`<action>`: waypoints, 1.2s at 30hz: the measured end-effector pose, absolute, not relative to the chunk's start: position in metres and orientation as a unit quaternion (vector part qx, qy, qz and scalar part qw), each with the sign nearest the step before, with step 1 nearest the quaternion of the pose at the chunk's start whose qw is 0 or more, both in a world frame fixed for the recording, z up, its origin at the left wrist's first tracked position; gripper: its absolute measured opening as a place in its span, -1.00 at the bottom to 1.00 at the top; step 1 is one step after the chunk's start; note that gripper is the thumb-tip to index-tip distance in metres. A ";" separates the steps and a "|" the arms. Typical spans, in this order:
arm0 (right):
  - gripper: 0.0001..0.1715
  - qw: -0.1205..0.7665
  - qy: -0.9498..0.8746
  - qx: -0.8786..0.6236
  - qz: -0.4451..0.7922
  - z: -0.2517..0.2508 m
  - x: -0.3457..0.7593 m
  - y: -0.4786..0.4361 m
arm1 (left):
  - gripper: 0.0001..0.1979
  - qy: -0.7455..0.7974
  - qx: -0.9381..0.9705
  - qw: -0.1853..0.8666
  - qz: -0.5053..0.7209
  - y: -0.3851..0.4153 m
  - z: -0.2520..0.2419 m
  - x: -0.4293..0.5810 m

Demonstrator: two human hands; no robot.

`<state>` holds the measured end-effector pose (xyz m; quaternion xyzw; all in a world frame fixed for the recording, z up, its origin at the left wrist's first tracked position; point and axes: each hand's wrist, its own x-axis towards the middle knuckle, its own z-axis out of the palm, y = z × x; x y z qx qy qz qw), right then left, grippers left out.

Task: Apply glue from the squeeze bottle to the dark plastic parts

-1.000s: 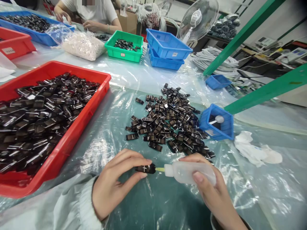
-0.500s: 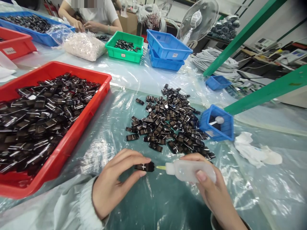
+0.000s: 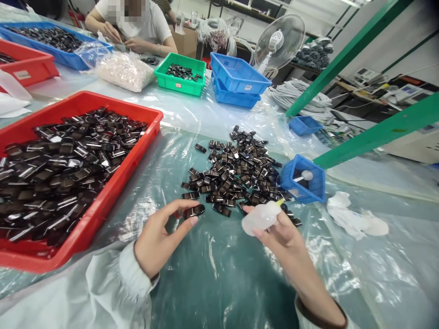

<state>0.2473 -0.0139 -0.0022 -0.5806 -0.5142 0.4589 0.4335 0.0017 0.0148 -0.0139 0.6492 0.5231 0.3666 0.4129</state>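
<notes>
Between the thumb and fingers of my left hand [image 3: 161, 237] is a small glossy black plastic piece [image 3: 194, 211] with a rounded end. My right hand [image 3: 283, 235] grips a translucent white squeeze bottle [image 3: 259, 218], whose thin yellow tip points up and to the right, away from the piece. Just beyond both hands lies a loose pile of similar black pieces [image 3: 236, 169] on the plastic-covered table [image 3: 206, 283]. To the left, a large red tray [image 3: 137, 157] holds many more of them.
A small blue bin [image 3: 318, 183] with a white spoon-like item stands right of the pile, beside crumpled white tissue [image 3: 356, 219]. Farther back are a green tray [image 3: 180, 87], stacked blue trays [image 3: 240, 75], a bag of pale material [image 3: 125, 73] and another person [image 3: 147, 27]. Green posts [image 3: 377, 130] slant along the right.
The bottle has swung from pointing left at the black piece to pointing up-right. My left hand has moved slightly up and left with the piece. The whole view has shifted a little.
</notes>
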 end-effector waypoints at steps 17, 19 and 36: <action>-0.62 0.214 -0.861 -0.456 0.072 -0.020 0.208 -0.039 | -0.81 0.458 0.696 0.410 0.371 0.014 -0.018 0.005; -0.61 0.182 -0.866 -0.462 0.052 -0.022 0.204 -0.034 | -0.81 0.449 0.706 0.412 0.361 0.012 -0.019 0.005; -0.86 0.461 -0.293 -0.444 0.711 0.003 0.190 -0.029 | -0.76 0.302 0.823 0.275 0.393 0.005 -0.017 0.003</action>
